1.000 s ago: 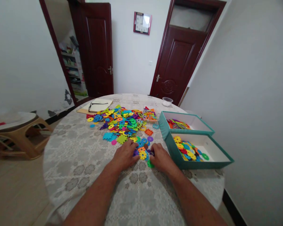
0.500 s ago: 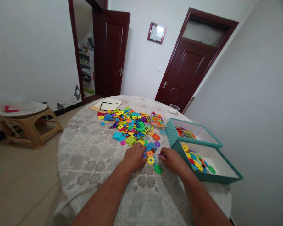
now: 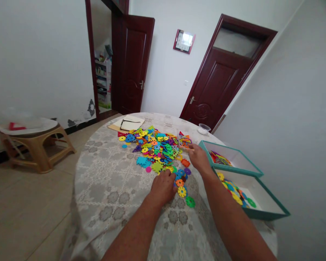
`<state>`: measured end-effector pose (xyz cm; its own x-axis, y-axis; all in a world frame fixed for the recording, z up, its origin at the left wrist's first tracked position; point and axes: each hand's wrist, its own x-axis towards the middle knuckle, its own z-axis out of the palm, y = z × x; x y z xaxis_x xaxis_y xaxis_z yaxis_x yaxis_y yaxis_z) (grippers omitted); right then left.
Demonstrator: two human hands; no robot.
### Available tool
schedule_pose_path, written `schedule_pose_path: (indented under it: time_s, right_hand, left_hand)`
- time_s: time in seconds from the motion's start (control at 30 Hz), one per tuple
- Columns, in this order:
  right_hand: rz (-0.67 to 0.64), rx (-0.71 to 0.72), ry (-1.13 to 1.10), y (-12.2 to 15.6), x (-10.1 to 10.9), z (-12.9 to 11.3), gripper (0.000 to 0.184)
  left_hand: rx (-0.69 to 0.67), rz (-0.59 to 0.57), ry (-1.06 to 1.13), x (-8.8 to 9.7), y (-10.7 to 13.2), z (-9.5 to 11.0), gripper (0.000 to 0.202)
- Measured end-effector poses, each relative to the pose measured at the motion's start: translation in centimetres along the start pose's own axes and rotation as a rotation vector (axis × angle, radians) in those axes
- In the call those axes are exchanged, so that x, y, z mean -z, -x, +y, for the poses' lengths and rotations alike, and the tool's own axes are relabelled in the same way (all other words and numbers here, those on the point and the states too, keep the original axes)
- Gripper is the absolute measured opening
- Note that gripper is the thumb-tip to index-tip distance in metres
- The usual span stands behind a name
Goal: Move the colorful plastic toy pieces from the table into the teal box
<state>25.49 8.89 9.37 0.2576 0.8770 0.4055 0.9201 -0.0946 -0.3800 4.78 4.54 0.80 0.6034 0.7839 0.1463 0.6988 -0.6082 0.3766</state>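
My left hand (image 3: pixel 164 185) rests on the table with bent fingers, thumb apart from them. Its fingertips touch the near edge of some loose plastic snowflake discs, among them an orange disc (image 3: pixel 179 182) and a yellow disc (image 3: pixel 182 191). My right hand (image 3: pixel 198 157) reaches forward to a small clear tub (image 3: pixel 184 148) of red, orange and purple pieces. Its fingers are closed at the tub's near right edge; what they hold, if anything, is hidden. A green disc (image 3: pixel 190 202) lies nearest to me. Beyond my left hand spreads a big multicoloured heap of discs (image 3: pixel 157 143).
A teal two-part box (image 3: pixel 273 194) stands at the right, with discs in its near part and long colourful pieces in its far part. Eyeglasses (image 3: pixel 129 121) lie on paper at the far left. A clear bowl (image 3: pixel 203 128) sits at the far edge. A stool (image 3: pixel 38 145) stands left.
My right hand has moved forward from beside the loose discs, where it pinched a small dark purple piece, to the clear tub. My left hand stays by the discs. The view has shifted slightly.
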Motion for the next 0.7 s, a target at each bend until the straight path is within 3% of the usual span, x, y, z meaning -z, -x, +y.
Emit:
schedule_pose_path:
  time_s: [0.13, 0.23, 0.33, 0.5, 0.7]
  right_hand:
    - [-0.208, 0.069, -0.046, 5.6, -0.8, 1.0, 0.028]
    - [-0.397, 0.07, -0.068, 9.7, 0.2, 2.3, 0.023]
    - [-0.514, 0.025, -0.046, 12.8, 1.8, 3.0, 0.024]
    - [-0.626, -0.003, -0.002, 15.1, 2.6, 2.9, 0.03]
    - [-0.568, 0.034, -0.066, 15.7, 1.9, 3.4, 0.015]
  left_hand:
    - [-0.033, -0.029, 0.048, 0.3, 0.3, -0.6, 0.044]
    - [-0.065, -0.059, 0.084, 0.6, 0.4, -1.0, 0.053]
    - [-0.064, -0.085, 0.093, 0.9, 0.3, -1.2, 0.047]
    - [-0.072, -0.114, 0.12, 0.8, -0.2, -1.3, 0.038]
    - [-0.082, -0.094, 0.137, 0.5, -0.3, -1.8, 0.04]
